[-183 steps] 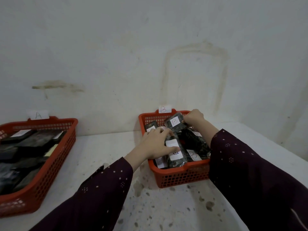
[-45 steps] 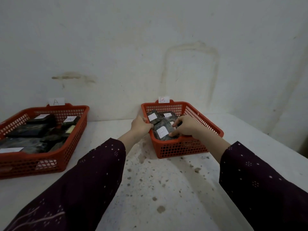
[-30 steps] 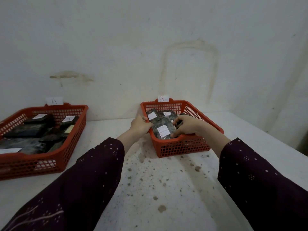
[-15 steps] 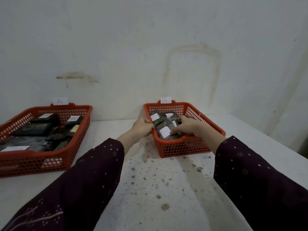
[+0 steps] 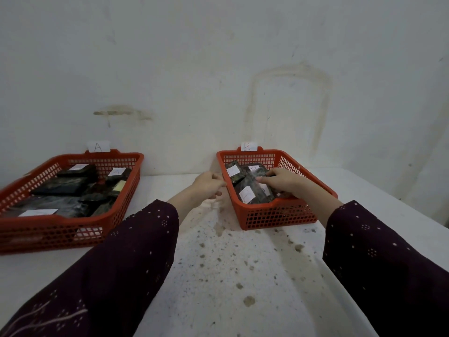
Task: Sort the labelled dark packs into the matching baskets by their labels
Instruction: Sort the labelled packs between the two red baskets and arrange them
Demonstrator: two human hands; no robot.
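Nearest the camera, two dark dotted sleeves (image 5: 136, 259) reach forward over the speckled white desk (image 5: 238, 276), whose bare middle carries no packs. Both baskets sit further back against the wall, well apart from each other.

The left hand (image 5: 206, 187) is loosely curled just beside the left rim of the smaller red basket (image 5: 279, 216), at or almost at the rim; whether it actually grips the plastic cannot be told. It looks placed there to steady the basket. The right hand (image 5: 283, 180) lies inside that basket, fingers flat on the dark packs (image 5: 252, 190), pressing rather than clasping any one, probably to settle them so they lie level below the rim. One white label (image 5: 246, 194) near the front reads B, matching the B tag (image 5: 246, 147) on the far rim.

To the left, the larger red basket (image 5: 60, 229) holds more dark packs (image 5: 63, 188) with white labels, piled loosely, under an A tag (image 5: 98, 147). With nothing loose on the desk, the sorting appears nearly or fully finished, and this is likely a last tidying.
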